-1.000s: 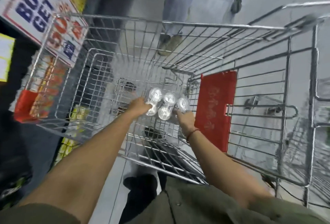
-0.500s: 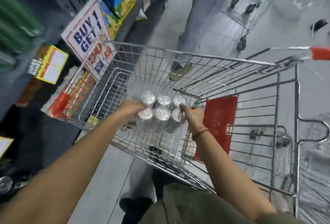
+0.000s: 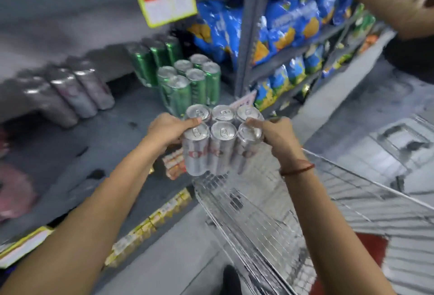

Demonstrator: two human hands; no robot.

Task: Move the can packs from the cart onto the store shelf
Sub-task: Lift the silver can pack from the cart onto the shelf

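Grey store shelf (image 3: 98,135), scuffed, flanked by glossy blue snack bags (image 3: 288,24); green cans (image 3: 187,83) upright there. Silver six-pack (image 3: 220,139), apparently shrink-wrapped, held above wire cart (image 3: 270,229), left hand (image 3: 164,130) and right hand (image 3: 279,135) clasping its ends.

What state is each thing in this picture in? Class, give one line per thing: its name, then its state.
Silver pack: six cans, upright, tops sealed, held in the air above the cart.
Left hand: gripping the pack's left side.
Right hand: gripping the pack's right side.
Green pack: upright on the shelf.
Grey cans: on the shelf, blurred.
Cart: basket looks empty where visible.
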